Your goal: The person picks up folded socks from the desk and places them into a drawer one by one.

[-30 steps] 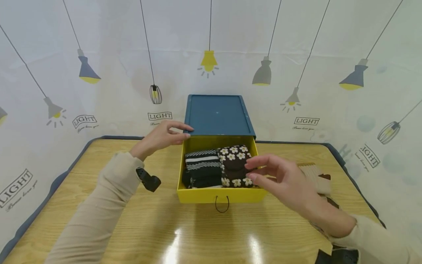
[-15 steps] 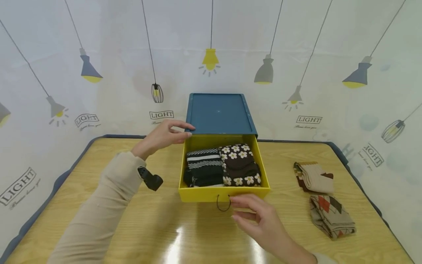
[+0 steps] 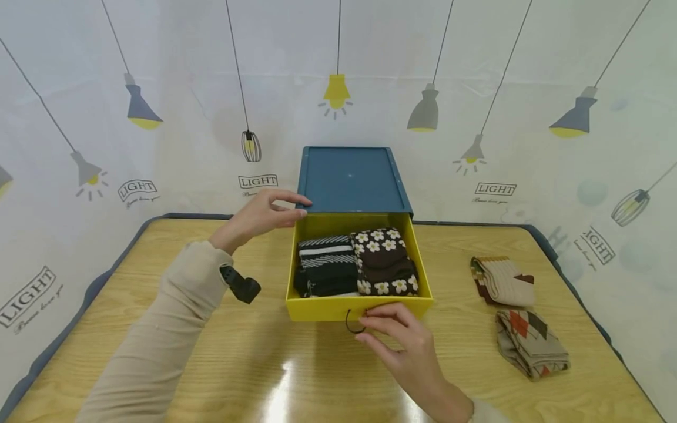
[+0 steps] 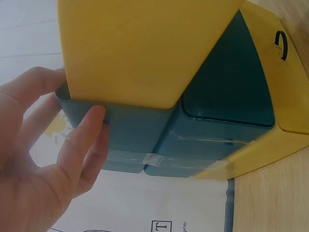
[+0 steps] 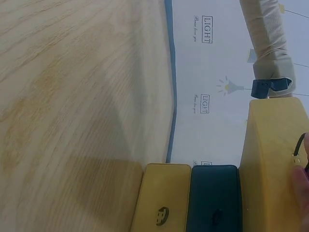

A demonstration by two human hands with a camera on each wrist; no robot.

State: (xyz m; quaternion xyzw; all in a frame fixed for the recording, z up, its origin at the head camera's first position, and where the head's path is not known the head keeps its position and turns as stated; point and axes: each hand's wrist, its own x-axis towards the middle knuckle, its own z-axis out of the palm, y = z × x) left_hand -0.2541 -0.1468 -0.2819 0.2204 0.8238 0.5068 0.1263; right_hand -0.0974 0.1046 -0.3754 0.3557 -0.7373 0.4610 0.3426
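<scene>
- The left hand (image 3: 259, 214) holds nothing, its fingers loosely extended against the case's near left corner. They lie close to where the drawer enters; if it slid in askew, a fingertip could be nipped, and too light a touch could let the case shift. The sleeve behind it is soft beige cloth.
- The striped bundle (image 3: 328, 276) might catch on the case's front edge if its folds spring up. It is a squarish, black-and-white knit fold, lying in the drawer's left half.
- The case (image 3: 351, 179) could rock if pushed unevenly. It is matt blue, smooth and boxy with a raised rim, and crowns a stack; clear tape (image 4: 154, 157) runs along the side.
- The drawer (image 3: 322, 308), yellow and smooth-walled, juts well out of the case above the lower fronts; a hard pull could tip it free, a lopsided push could jam it.
- The loop (image 3: 346, 321), thin dark cord at the drawer's front, would probably buckle under a push.
- The flower bundle (image 3: 383, 264), brown knit with white daisies, sits in the right half; its loose middle fold could snag too.
- The right hand (image 3: 409, 346) pinches the loop between thumb and fingertips; a slipping grip would jerk the drawer.
- The ribbed bundle (image 3: 510, 285), cream knit, and the argyle bundle (image 3: 531, 346), flatter, lie on the wood-grain surface (image 3: 222, 364); a sweeping right forearm might brush the argyle one.
</scene>
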